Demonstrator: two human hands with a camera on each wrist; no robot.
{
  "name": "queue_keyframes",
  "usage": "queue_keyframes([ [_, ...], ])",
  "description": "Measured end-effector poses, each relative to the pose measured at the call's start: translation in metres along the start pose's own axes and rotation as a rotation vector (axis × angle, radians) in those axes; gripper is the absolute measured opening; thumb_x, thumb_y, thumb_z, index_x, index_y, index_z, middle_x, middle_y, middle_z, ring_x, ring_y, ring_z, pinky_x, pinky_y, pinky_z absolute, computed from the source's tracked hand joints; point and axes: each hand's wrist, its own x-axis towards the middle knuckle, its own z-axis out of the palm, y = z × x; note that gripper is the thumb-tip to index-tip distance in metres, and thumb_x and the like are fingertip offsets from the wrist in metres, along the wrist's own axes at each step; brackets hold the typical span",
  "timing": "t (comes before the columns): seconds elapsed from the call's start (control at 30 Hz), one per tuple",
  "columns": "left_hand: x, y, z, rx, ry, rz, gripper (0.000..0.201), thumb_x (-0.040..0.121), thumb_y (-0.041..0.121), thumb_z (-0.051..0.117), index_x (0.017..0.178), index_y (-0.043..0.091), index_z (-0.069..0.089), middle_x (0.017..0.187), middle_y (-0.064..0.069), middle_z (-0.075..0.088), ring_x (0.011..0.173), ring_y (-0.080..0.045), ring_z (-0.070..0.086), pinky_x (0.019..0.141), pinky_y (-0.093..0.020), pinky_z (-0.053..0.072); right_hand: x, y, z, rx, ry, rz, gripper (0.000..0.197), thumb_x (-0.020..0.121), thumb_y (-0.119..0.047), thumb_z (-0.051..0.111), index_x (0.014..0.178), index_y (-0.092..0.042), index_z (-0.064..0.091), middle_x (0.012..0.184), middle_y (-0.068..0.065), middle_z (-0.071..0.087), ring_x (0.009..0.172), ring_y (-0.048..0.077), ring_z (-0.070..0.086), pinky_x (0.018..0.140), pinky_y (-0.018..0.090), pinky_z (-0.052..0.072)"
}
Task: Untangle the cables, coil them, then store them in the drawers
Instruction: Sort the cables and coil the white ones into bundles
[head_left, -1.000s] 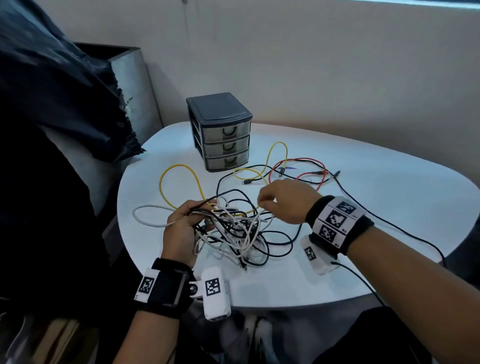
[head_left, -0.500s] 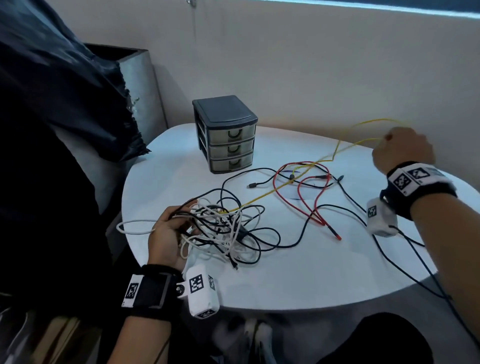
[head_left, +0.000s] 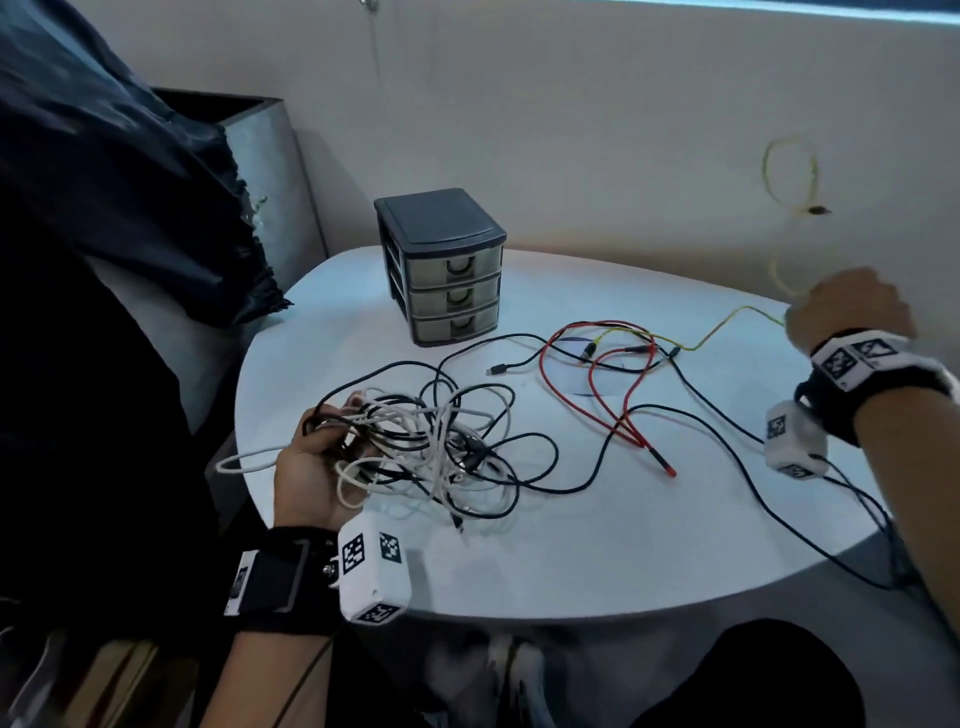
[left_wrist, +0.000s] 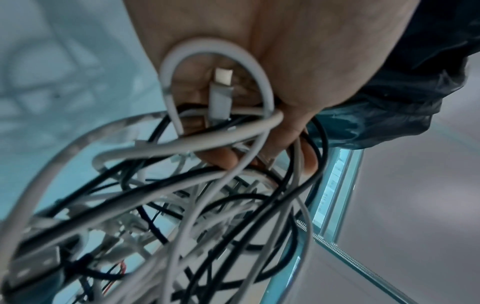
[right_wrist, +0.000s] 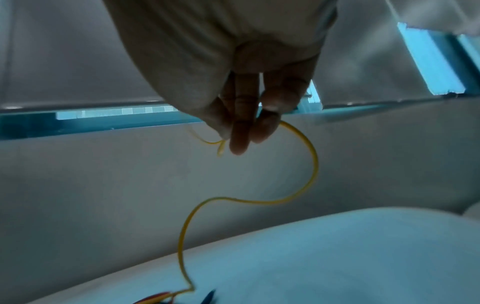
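Head view first: the left hand (head_left: 311, 467) clutches the tangle (head_left: 431, 447) of white and black cables at the counter's (head_left: 597, 551) near edge, in front of the drawers (head_left: 447, 280). The right hand (head_left: 847, 306), well right of the drawers, pinches the yellow wire (right_wrist: 298, 197), whose free end loops up blurred against the wall. The wire looks thin, light and limp, so it should follow any pull, but its low end lies among the red leads (head_left: 613, 395) and could drag them along. My read: hold near the end and feed it out slowly. The tangle is springy; grip single strands, not the bunch.
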Motion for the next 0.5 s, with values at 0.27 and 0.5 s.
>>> queue_keyframes([
  [0.27,-0.002,-0.022,0.03,-0.011,-0.009,-0.125,0.051,0.026,0.002,0.083,0.069,0.014,0.06,0.068,-0.002,0.071,0.054,-0.018,0.069,0.048,-0.033,0.057,-0.112,-0.046,0.04,0.673,-0.648,-0.267,0.033,0.099,-0.034,0.056,0.123,-0.012,0.057,0.084,0.007,0.068,0.057,0.003,0.062,0.051,0.019,0.049],
  [0.5,-0.009,-0.042,0.03,0.041,0.052,-0.146,0.029,0.061,0.002,0.064,0.087,0.013,0.07,0.078,-0.008,0.07,0.051,-0.019,0.063,0.046,-0.025,0.052,-0.217,-0.051,0.051,1.104,-1.154,0.146,0.026,0.092,-0.035,0.06,0.105,-0.013,0.066,0.097,0.014,0.071,0.073,0.027,0.067,0.064,0.034,0.055],
])
